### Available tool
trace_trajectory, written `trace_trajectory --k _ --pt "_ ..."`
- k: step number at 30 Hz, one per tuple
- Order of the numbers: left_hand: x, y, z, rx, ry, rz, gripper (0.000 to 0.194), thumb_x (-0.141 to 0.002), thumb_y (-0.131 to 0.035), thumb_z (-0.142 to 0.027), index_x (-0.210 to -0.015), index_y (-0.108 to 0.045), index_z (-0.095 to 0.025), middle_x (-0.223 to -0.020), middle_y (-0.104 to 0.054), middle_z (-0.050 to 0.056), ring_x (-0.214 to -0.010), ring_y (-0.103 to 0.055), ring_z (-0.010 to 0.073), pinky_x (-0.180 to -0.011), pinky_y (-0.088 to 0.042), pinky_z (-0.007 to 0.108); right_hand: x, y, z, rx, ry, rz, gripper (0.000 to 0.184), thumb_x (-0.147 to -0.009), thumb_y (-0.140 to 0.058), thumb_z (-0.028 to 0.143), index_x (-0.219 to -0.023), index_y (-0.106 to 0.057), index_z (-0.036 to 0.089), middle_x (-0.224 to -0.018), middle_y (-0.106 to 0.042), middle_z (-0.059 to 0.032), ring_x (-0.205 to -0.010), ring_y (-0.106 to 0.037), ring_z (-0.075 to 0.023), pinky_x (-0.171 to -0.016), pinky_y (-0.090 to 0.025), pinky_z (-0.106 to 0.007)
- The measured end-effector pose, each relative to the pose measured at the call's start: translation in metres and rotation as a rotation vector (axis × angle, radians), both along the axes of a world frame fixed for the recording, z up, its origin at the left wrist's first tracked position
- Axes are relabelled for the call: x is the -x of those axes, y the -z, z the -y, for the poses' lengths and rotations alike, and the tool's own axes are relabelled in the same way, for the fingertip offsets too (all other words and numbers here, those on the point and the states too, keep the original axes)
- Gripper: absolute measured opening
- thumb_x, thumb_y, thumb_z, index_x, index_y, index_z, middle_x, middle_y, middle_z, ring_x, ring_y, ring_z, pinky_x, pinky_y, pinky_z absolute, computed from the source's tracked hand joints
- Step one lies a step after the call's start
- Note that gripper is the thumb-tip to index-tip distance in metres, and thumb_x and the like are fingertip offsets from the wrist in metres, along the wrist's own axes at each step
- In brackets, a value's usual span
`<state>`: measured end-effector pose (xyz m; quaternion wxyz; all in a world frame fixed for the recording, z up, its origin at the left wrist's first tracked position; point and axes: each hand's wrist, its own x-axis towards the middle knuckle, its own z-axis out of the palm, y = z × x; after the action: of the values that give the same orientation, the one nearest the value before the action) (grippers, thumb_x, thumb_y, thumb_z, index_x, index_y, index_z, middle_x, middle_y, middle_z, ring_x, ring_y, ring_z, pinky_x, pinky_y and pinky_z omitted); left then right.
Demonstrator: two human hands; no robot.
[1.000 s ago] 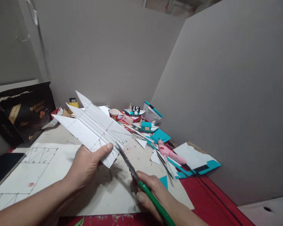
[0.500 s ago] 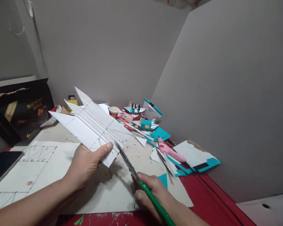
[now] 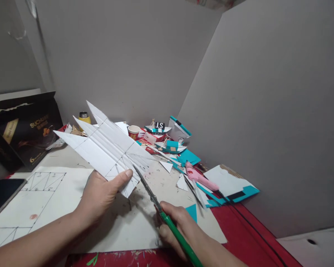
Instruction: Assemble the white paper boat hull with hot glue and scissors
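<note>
A white sheet of folded card [image 3: 100, 142], creased lengthwise and marked with dark drawn lines, is held up over the table. Pointed flaps stick out from its far left end. My left hand [image 3: 104, 191] grips the near lower edge, thumb on top. Green-handled scissors [image 3: 167, 222] are in my right hand [image 3: 176, 226], fingers wrapped around the handles. Their blades reach up to the card's near right end, just right of my left thumb. Whether the blades are parted is hard to make out.
A drawn paper pattern [image 3: 33, 207] and a phone [image 3: 4, 194] lie at left, before a black box [image 3: 25, 129]. Small paper boats [image 3: 171, 146], a paper cup [image 3: 133, 131] and a yellow bottle [image 3: 84, 118] stand behind. A pink glue gun [image 3: 202, 178] lies at right with its cable.
The whole view has shifted slightly. The card's pointed end has swung a little to the left. Both hands keep their holds, and the scissor blades remain at the card's near right end.
</note>
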<state>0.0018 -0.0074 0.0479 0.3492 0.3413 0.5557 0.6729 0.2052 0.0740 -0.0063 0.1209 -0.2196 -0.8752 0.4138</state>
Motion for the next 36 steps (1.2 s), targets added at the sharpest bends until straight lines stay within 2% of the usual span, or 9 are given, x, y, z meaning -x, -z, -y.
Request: trace_trajectory --k 3,8,13,17,20,27,32,36 --pt "-0.006 0.001 0.003 0.003 -0.011 -0.024 0.045 -0.077 -0.069 -0.036 -0.118 -0.063 -0.017 -0.121 -0.066 0.01 -0.108 -0.062 0.0268 -0.094 -0.046 0.04 0.0 -0.003 0.001 -0.008 -0.011 -0.013 0.043 -0.088 -0.043 0.059 -0.085 -0.052 0.017 -0.07 -0.049 0.0007 -0.062 -0.04 -0.0128 -0.059 -0.037 -0.024" --pt "-0.012 0.006 0.009 0.053 0.07 -0.027 0.046 -0.08 -0.066 -0.04 -0.12 -0.063 -0.018 -0.112 -0.071 0.01 -0.107 -0.062 0.0254 -0.092 -0.048 0.038 -0.001 -0.008 0.001 0.009 -0.039 -0.033 0.036 -0.089 -0.044 0.053 -0.089 -0.053 0.018 -0.071 -0.051 0.0002 -0.061 -0.041 -0.0127 -0.06 -0.038 -0.025" --pt "-0.013 0.009 0.009 0.06 0.033 -0.053 0.045 -0.079 -0.067 -0.04 -0.119 -0.064 -0.02 -0.116 -0.069 0.008 -0.106 -0.062 0.0229 -0.094 -0.046 0.035 0.0 -0.002 0.002 0.046 -0.011 -0.029 0.034 -0.088 -0.046 0.051 -0.085 -0.051 0.018 -0.067 -0.045 0.0024 -0.059 -0.036 -0.0115 -0.057 -0.034 -0.024" --pt "-0.013 0.008 0.007 0.056 0.059 -0.046 0.044 -0.081 -0.066 -0.04 -0.12 -0.064 -0.021 -0.116 -0.069 0.008 -0.103 -0.063 0.0217 -0.094 -0.046 0.035 0.001 0.007 0.0 0.089 0.014 -0.027 0.034 -0.088 -0.047 0.051 -0.078 -0.047 0.019 -0.063 -0.036 0.0045 -0.057 -0.03 -0.0104 -0.052 -0.029 -0.023" --pt "-0.012 0.007 0.007 0.054 0.073 -0.023 0.044 -0.081 -0.066 -0.039 -0.12 -0.063 -0.02 -0.116 -0.069 0.008 -0.107 -0.062 0.0232 -0.092 -0.047 0.035 0.001 0.007 -0.001 0.102 0.027 -0.023 0.033 -0.086 -0.048 0.05 -0.075 -0.045 0.019 -0.062 -0.033 0.0051 -0.057 -0.028 -0.0103 -0.051 -0.027 -0.024" --pt "-0.016 0.008 0.009 0.05 0.178 0.039 0.051 -0.079 -0.068 -0.034 -0.127 -0.058 -0.021 -0.117 -0.069 0.008 -0.105 -0.064 0.0247 -0.087 -0.05 0.034 0.002 -0.002 -0.001 0.04 -0.003 -0.028 0.021 -0.087 -0.049 0.039 -0.084 -0.047 0.019 -0.068 -0.044 0.0035 -0.061 -0.035 -0.0116 -0.057 -0.032 -0.024" --pt "-0.017 0.011 0.008 0.06 0.196 0.086 0.052 -0.079 -0.068 -0.033 -0.128 -0.057 -0.021 -0.119 -0.068 0.008 -0.106 -0.064 0.0251 -0.088 -0.05 0.034 0.002 -0.001 0.0 0.082 -0.005 -0.056 0.028 -0.089 -0.048 0.045 -0.086 -0.05 0.018 -0.069 -0.042 0.0039 -0.061 -0.034 -0.0109 -0.056 -0.031 -0.023" --pt "-0.015 0.008 0.008 0.059 0.225 0.11 0.049 -0.079 -0.068 -0.031 -0.126 -0.059 -0.021 -0.12 -0.068 0.008 -0.108 -0.062 0.0248 -0.092 -0.048 0.035 0.001 0.003 -0.001 0.105 0.021 -0.072 0.032 -0.088 -0.049 0.048 -0.079 -0.047 0.018 -0.063 -0.035 0.0058 -0.057 -0.029 -0.0095 -0.051 -0.027 -0.022"
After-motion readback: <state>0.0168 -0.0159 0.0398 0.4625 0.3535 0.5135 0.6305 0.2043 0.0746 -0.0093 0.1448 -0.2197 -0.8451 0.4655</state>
